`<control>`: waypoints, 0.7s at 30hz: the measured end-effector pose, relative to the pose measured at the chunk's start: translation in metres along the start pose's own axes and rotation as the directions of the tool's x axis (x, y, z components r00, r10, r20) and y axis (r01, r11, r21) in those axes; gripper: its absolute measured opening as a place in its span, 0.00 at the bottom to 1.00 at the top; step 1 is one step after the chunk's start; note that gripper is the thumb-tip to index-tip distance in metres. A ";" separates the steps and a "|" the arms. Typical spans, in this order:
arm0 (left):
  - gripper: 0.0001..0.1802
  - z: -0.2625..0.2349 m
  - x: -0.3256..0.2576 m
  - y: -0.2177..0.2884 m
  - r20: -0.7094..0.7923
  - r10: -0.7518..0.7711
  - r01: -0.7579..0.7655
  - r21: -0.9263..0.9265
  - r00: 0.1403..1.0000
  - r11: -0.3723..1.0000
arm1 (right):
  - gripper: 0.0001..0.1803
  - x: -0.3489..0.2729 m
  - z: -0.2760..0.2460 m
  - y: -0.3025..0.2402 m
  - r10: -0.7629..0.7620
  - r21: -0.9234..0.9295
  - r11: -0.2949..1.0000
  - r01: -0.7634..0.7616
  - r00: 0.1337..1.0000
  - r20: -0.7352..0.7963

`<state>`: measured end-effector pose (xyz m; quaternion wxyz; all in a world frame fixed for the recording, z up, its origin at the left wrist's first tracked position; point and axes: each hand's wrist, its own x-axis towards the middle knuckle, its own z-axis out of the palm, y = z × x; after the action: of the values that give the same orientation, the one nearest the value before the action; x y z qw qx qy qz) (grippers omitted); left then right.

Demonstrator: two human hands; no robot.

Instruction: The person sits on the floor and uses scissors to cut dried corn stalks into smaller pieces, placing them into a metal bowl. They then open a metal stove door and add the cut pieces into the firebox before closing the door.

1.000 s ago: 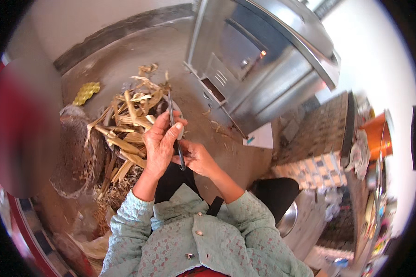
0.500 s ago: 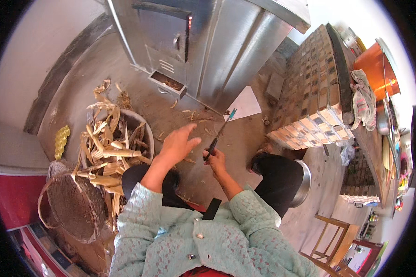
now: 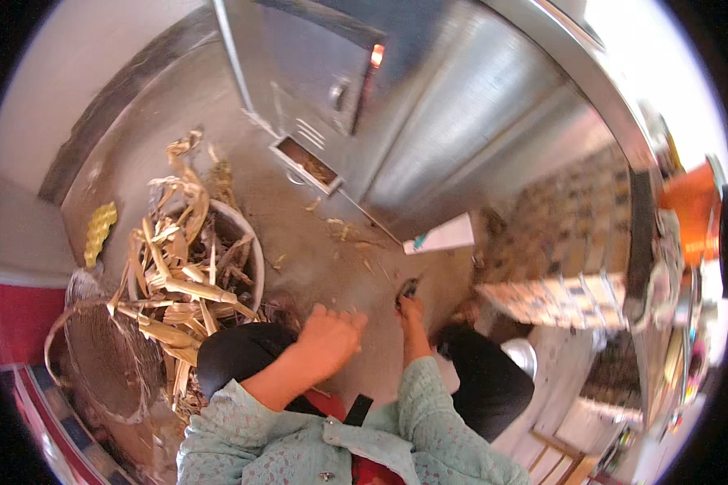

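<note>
The right hand grips a dark tool below right of the frame's centre, its blurred length slanting up toward the paper, while the left hand, farther off, hides its hold from me.

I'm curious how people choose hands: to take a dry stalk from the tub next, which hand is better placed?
Probably the left hand: it is nearer the tub of dry stalks and shows nothing held, though it is blurred. The right hand is farther off and holds a dark tool.
</note>
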<state>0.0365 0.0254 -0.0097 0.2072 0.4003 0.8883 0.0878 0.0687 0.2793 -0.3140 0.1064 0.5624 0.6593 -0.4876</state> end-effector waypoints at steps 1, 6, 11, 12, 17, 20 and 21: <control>0.16 0.003 0.000 0.001 -0.017 0.013 -0.013 0.001 1.000 1.000 | 0.09 0.017 -0.001 0.005 -0.047 -0.005 0.999 0.047 0.999 0.017; 0.20 -0.005 -0.002 0.008 0.092 0.060 -0.055 -0.058 0.994 0.997 | 0.14 0.185 -0.066 0.062 -0.103 -0.161 0.982 0.102 0.995 -0.001; 0.18 0.027 -0.011 0.009 -0.023 -0.006 0.003 -0.124 1.000 0.992 | 0.08 0.245 -0.096 0.042 -0.085 0.009 0.996 0.084 0.993 0.077; 0.18 0.027 -0.010 0.010 0.013 0.010 -0.008 -0.117 1.000 0.993 | 0.08 0.235 -0.097 0.031 -0.079 0.019 0.997 0.078 0.995 0.062; 0.15 0.028 -0.012 0.010 -0.105 -0.023 0.000 -0.209 0.994 0.978 | 0.09 0.197 -0.088 -0.020 -0.133 -0.006 0.991 0.133 0.991 0.015; 0.15 0.022 -0.015 0.013 -0.175 -0.045 0.015 -0.170 0.984 0.985 | 0.09 0.162 -0.067 -0.024 -0.193 -0.048 0.980 0.194 0.981 0.036; 0.15 0.016 -0.012 0.010 -0.182 0.030 -0.050 -0.109 0.983 0.993 | 0.09 0.150 -0.065 -0.013 -0.203 -0.009 0.979 0.203 0.979 -0.004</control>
<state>0.0573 0.0225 -0.0175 0.1467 0.3962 0.8887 0.1779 0.0326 0.4261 -0.3779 0.0568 0.4930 0.7156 -0.4915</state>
